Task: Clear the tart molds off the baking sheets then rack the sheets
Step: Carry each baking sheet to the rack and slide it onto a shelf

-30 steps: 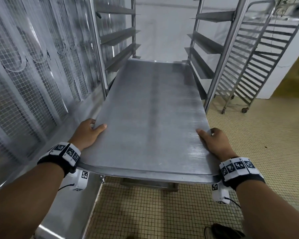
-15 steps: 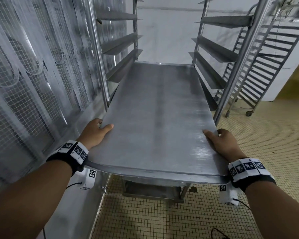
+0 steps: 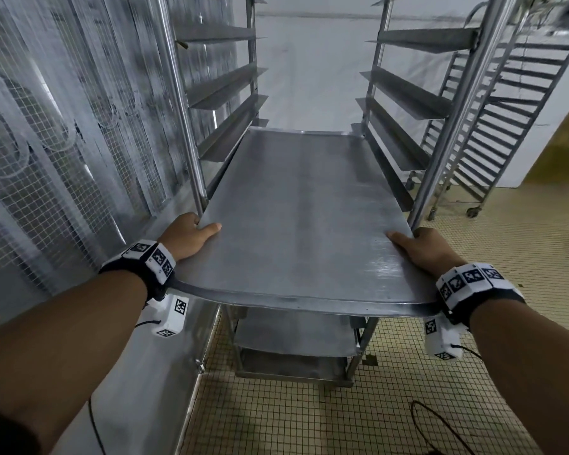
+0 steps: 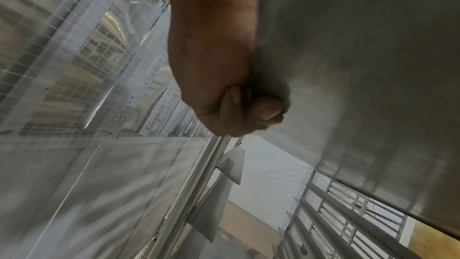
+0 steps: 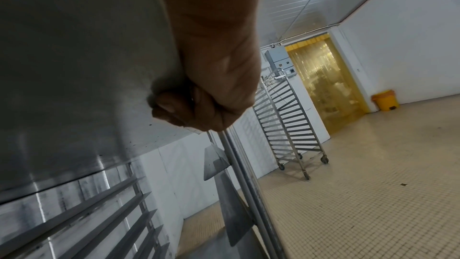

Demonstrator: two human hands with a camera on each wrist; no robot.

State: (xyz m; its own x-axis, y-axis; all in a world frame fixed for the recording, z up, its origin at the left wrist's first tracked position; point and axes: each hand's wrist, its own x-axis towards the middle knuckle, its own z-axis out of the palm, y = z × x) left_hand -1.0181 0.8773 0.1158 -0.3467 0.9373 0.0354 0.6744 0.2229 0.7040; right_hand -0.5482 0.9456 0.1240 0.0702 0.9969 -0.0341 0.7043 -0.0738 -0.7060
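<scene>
Both hands, the left hand and right hand, pinch the bare baking sheet at its side edges; its far end at 12 o'clock sits between the rack runners. Push it level and evenly.

Baking sheet hides both hands' fingers.

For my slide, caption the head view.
Left hand and right hand slide an empty baking sheet into a rack.
</scene>
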